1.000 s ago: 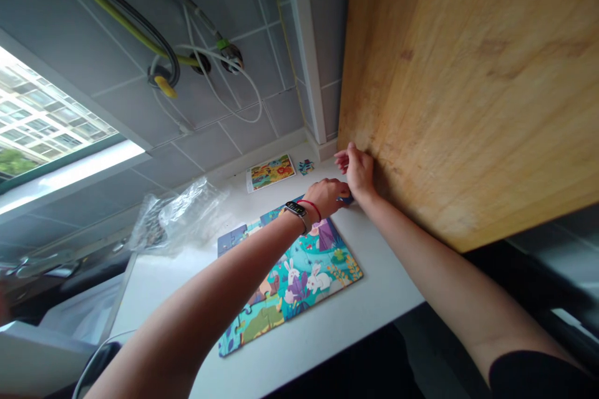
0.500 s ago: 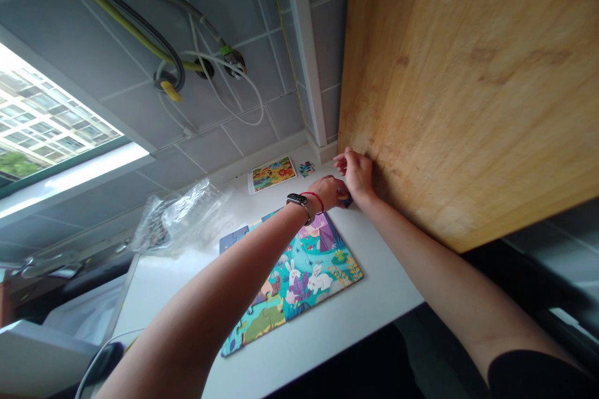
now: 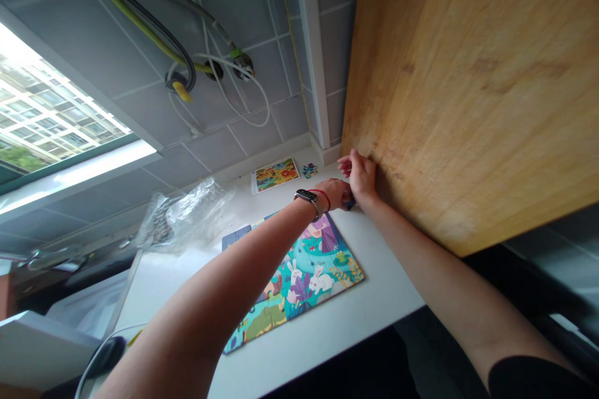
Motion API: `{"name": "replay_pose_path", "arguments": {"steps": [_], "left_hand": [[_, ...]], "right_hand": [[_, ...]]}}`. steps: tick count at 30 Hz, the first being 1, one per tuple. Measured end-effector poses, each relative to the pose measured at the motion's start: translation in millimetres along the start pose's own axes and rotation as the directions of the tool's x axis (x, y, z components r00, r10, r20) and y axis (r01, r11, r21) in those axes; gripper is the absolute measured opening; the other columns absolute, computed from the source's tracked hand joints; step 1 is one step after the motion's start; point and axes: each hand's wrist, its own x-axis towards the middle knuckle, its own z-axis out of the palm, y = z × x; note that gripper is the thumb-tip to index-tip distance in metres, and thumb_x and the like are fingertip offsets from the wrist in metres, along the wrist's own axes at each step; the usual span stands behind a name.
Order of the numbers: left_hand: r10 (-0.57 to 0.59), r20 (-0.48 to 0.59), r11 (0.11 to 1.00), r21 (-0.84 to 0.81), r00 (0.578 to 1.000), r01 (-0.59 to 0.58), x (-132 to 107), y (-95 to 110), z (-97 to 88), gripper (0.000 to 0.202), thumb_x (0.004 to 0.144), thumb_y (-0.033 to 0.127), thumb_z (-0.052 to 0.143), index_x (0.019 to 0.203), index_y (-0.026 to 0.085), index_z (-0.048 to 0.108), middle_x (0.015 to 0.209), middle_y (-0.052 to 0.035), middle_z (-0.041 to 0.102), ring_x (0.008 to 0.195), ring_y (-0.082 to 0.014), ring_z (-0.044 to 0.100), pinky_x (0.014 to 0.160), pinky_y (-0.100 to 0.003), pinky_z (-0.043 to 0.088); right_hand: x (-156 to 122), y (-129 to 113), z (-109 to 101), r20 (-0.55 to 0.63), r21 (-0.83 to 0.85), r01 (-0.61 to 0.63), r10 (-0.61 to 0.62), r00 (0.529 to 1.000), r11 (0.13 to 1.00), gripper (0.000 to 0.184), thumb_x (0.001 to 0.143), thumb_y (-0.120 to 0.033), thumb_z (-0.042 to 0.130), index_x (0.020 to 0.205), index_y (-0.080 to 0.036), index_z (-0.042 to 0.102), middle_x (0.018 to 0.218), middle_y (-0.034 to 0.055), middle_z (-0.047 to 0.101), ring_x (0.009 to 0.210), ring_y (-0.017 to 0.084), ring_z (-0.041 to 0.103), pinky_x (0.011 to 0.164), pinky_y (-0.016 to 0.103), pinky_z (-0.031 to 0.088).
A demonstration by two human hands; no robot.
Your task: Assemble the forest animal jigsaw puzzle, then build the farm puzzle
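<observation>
My left hand [image 3: 336, 194], with a watch and a red cord at the wrist, reaches across a jigsaw puzzle [image 3: 322, 262] to its far right side. Its fingers are closed on a small dark blue puzzle piece [image 3: 349, 202], mostly hidden by the hand. Just beside it, my right hand [image 3: 361, 176] rests against the wooden board, fingers loosely bent and apart, with nothing visible in them. The puzzle shows white rabbits and plants; my left forearm covers much of it. A few loose puzzle pieces [image 3: 309, 170] lie near the corner.
A picture card [image 3: 275, 175] with a lion lies by the wall. Crumpled clear plastic [image 3: 191, 215] sits at the table's left. A large wooden board [image 3: 468, 87] rises on the right. Cables [image 3: 187, 68] hang on the tiled wall, near a window [image 3: 56, 112].
The view has shifted slightly. My left hand stays by the right hand, and a bit more of the blue piece shows at its fingertips. My right hand has hardly moved.
</observation>
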Motion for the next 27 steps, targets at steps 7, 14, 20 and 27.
{"name": "replay_pose_path", "arguments": {"steps": [7, 14, 20, 27], "left_hand": [[0.002, -0.027, 1.000, 0.020, 1.000, -0.002, 9.3, 2.9, -2.3, 0.058, 0.062, 0.025, 0.099, 0.114, 0.015, 0.077, 0.122, -0.0151, 0.075, 0.113, -0.0343, 0.072, 0.096, -0.037, 0.058], [0.027, -0.043, 1.000, -0.009, 0.999, -0.028, 0.5, 1.8, -8.3, 0.053, 0.065, 0.017, 0.097, 0.113, 0.015, 0.076, 0.114, -0.0127, 0.078, 0.113, -0.0343, 0.073, 0.095, -0.038, 0.059], [0.039, -0.108, 0.986, -0.156, 0.993, -0.055, -21.5, -27.9, -30.4, 0.023, 0.084, 0.017, 0.080, 0.106, 0.023, 0.079, 0.094, -0.0016, 0.080, 0.096, -0.0234, 0.077, 0.088, -0.030, 0.058], [-0.181, -0.203, 0.822, -0.569, 0.962, 0.034, -77.0, -77.1, -42.7, 0.018, 0.097, 0.025, 0.066, 0.109, 0.013, 0.071, 0.099, -0.0099, 0.081, 0.063, -0.0152, 0.077, 0.046, -0.018, 0.049]], "right_hand": [[-1.5, -2.8, 0.4, 0.045, 0.001, -0.030, 0.030, 0.999, 1.000, 0.070, 0.087, -0.088, 0.044, 0.067, -0.023, 0.061, 0.066, 0.0062, 0.066, 0.062, 0.018, 0.062, 0.058, 0.029, 0.049], [0.3, -3.7, -1.5, 0.026, -0.009, -0.025, 0.025, 0.999, 1.000, 0.069, 0.086, -0.088, 0.045, 0.070, -0.022, 0.063, 0.067, 0.0066, 0.067, 0.062, 0.019, 0.063, 0.055, 0.028, 0.048], [1.8, 0.3, -2.1, 0.132, -0.012, -0.089, 0.089, 0.987, 0.996, 0.068, 0.089, -0.083, 0.050, 0.078, -0.020, 0.071, 0.074, 0.0079, 0.074, 0.063, 0.018, 0.067, 0.056, 0.028, 0.051], [-15.8, -0.5, 11.8, 0.556, -0.058, -0.400, 0.363, 0.748, 0.914, 0.067, 0.088, -0.083, 0.057, 0.084, -0.018, 0.071, 0.082, 0.0092, 0.079, 0.063, 0.015, 0.069, 0.052, 0.023, 0.048]]}}
